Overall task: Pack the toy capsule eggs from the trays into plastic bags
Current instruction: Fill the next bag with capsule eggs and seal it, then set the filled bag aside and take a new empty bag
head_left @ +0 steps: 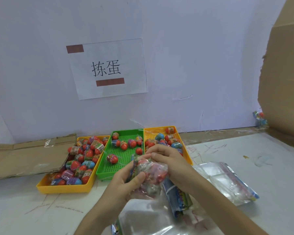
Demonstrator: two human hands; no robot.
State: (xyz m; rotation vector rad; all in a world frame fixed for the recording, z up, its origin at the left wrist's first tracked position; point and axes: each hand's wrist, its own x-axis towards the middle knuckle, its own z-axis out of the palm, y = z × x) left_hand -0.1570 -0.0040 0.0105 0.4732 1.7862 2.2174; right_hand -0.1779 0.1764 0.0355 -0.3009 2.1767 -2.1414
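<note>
The left hand point(123, 183) and right hand point(168, 160) both grip an egg-filled plastic bag point(151, 175), its long axis pointing roughly toward the green tray point(122, 161).

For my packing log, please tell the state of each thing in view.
left yellow tray: crowded with eggs
green tray: few eggs, mostly bare
right yellow tray: several eggs, partly hidden
plastic bag: holds eggs, held up
left hand: grips the bag
right hand: holds the bag's top
</note>
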